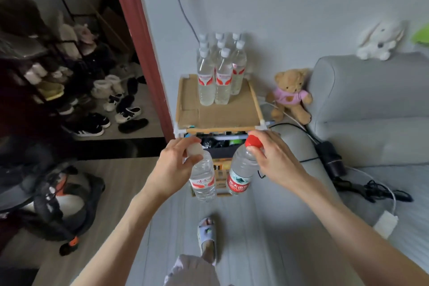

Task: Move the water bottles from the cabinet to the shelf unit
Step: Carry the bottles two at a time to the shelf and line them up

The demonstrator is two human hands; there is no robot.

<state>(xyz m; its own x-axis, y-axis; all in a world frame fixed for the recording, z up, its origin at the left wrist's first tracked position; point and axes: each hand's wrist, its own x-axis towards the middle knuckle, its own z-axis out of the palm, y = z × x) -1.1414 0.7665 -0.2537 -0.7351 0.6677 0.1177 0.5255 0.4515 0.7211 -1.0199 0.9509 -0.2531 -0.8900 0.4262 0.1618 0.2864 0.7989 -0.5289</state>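
Observation:
My left hand (178, 165) grips a clear water bottle with a white cap (203, 181) by its neck. In my right hand (276, 160) hangs a second clear bottle with a red cap and a red label (241, 174), also held at the neck. Both bottles are in the air just in front of the small shelf unit (216, 116), below its top board. Several white-capped water bottles (218, 72) stand upright in a tight group at the back of that cardboard-covered top. The front half of the top is bare.
A grey sofa (371, 104) stands to the right, with a teddy bear (290, 95) beside the shelf unit and cables on the seat. A shoe rack and shoes (111, 109) lie left, beyond a red door frame. A bag (58, 204) sits on the floor at lower left.

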